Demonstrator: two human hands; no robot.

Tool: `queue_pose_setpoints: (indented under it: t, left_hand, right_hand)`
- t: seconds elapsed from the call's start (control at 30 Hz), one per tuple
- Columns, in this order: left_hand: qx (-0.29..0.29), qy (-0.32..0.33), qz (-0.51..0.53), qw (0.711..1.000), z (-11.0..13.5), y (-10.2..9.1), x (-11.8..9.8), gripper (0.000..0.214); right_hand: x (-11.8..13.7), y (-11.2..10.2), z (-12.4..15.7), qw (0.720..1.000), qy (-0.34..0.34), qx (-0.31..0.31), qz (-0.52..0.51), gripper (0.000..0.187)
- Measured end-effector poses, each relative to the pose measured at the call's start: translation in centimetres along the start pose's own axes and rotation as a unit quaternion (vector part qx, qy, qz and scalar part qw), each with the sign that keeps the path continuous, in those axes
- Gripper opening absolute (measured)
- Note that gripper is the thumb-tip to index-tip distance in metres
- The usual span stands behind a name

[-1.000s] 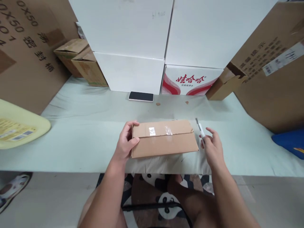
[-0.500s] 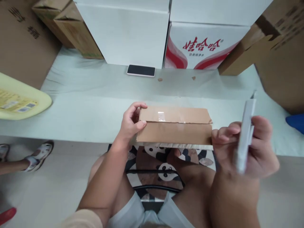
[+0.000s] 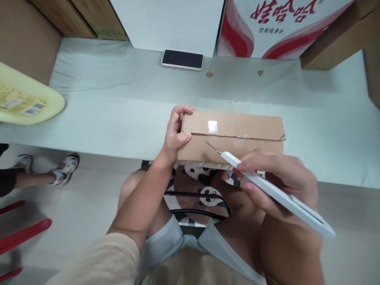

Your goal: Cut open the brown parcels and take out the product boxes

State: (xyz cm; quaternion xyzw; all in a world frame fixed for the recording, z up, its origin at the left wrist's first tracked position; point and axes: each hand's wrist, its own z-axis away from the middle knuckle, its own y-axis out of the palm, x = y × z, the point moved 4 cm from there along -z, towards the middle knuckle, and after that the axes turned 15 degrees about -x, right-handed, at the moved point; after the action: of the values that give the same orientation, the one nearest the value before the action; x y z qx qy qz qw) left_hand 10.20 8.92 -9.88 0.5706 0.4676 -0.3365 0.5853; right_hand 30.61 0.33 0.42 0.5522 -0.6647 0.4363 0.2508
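A small cardboard box (image 3: 234, 124) lies at the front edge of the table, with pieces of clear tape across the seam of its flaps. My left hand (image 3: 178, 128) grips the box's left end, thumb on top and fingers round the far corner. In my right hand (image 3: 276, 182) is a white utility knife (image 3: 267, 188), held like a pen. Its thin blade is out and points left over the near flap, close to the seam; whether it touches the cardboard I cannot tell. The right hand covers the box's near right corner.
A phone (image 3: 182, 59) lies by a white carton (image 3: 169, 23) at the back. A red-and-white carton (image 3: 273, 31) stands beside it. On the left is a yellow bottle (image 3: 26, 97). Small cardboard scraps (image 3: 209, 74) dot the cloth (image 3: 118, 107). Another person's foot (image 3: 67, 168) shows at lower left.
My right hand has brought the knife left and turned it, from upright beside the box to slanting over it, blade pointing left. My left hand keeps its grip. The view has tilted downward.
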Motion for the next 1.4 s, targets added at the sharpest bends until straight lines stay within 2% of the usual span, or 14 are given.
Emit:
queue_pose_setpoints:
  t: [0.07,0.2,0.33,0.5,0.7,1.0,1.13,1.27,1.4]
  left_hand:
    - [0.002,-0.002,-0.002,1.0,0.05,0.0,0.03,0.065]
    - [-0.001,0.0,-0.009,1.0,0.29,0.01,-0.07,0.064]
    - [-0.003,0.01,-0.029,1.0,0.4,-0.05,-0.14,0.065]
    - [0.004,0.015,-0.014,1.0,0.16,-0.13,0.08,0.062]
    - [-0.005,0.014,-0.014,1.0,-0.02,-0.32,0.41,0.065]
    - [-0.013,0.003,-0.022,1.0,0.02,-0.37,0.38,0.067]
    - [-0.014,-0.01,-0.009,1.0,0.02,-0.32,0.3,0.067]
    - [-0.005,-0.009,0.012,1.0,-0.01,-0.28,0.35,0.063]
    - [0.017,0.021,0.017,0.999,0.02,-0.28,0.45,0.058]
  right_hand:
    - [0.1,0.26,-0.24,1.0,-0.008,0.015,0.021,0.019]
    - [-0.05,0.44,-0.29,0.997,0.014,0.003,0.074,0.019]
    - [-0.05,0.38,-0.17,0.997,0.018,-0.017,0.068,0.017]
    - [0.12,0.26,-0.64,0.996,0.028,-0.004,0.085,0.014]
    - [0.36,0.25,-0.84,0.995,0.044,-0.037,0.087,0.017]
    - [0.62,0.46,-0.98,0.993,0.049,-0.023,0.107,0.019]
    - [0.45,0.64,-0.83,0.984,0.068,-0.05,0.155,0.016]
    - [0.15,0.76,-0.93,0.978,0.047,-0.058,0.193,0.015]
    - [0.08,0.58,-1.06,0.979,0.024,-0.063,0.192,0.015]
